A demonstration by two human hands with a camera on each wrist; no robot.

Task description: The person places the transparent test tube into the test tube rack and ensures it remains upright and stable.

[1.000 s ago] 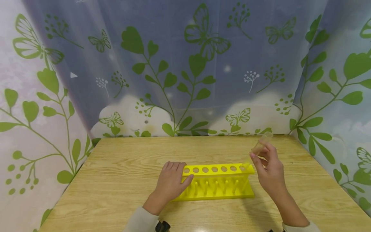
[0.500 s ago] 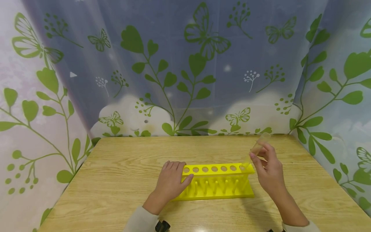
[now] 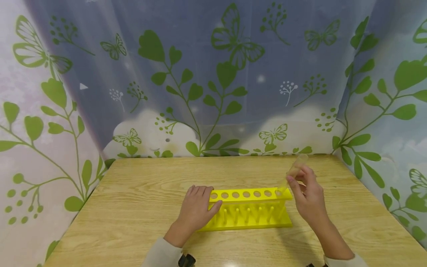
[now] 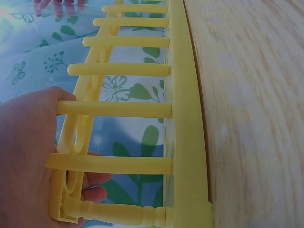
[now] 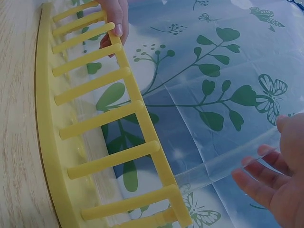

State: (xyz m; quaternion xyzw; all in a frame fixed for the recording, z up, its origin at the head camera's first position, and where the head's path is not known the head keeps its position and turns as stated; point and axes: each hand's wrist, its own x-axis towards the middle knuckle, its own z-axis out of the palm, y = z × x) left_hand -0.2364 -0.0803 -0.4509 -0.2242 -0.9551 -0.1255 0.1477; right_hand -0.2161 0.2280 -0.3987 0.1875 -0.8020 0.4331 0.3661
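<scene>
A yellow test tube rack (image 3: 230, 200) stands upright on the table, with a row of holes along its top bar and pegs rising from its base. My left hand (image 3: 197, 211) grips the left end of that top bar; in the left wrist view its fingers (image 4: 97, 194) show behind the bar. Between thumb and fingers, my right hand (image 3: 310, 193) pinches a clear test tube (image 3: 296, 168). The tube tilts, its upper end leaning right, and its lower end is at the rightmost hole. In the right wrist view the tube (image 5: 218, 164) runs from the fingers to the rack's end.
The rack rests on a wood-grain table (image 3: 143, 181). Behind it hangs a blue-grey curtain (image 3: 200, 92) printed with green leaves and butterflies, and similar cloth covers both sides. A dark band (image 3: 186, 260) sits at the left cuff.
The upper end of the test tube has shifted slightly left and down, with the right hand moving a little the same way. The left hand and rack have stayed in place.
</scene>
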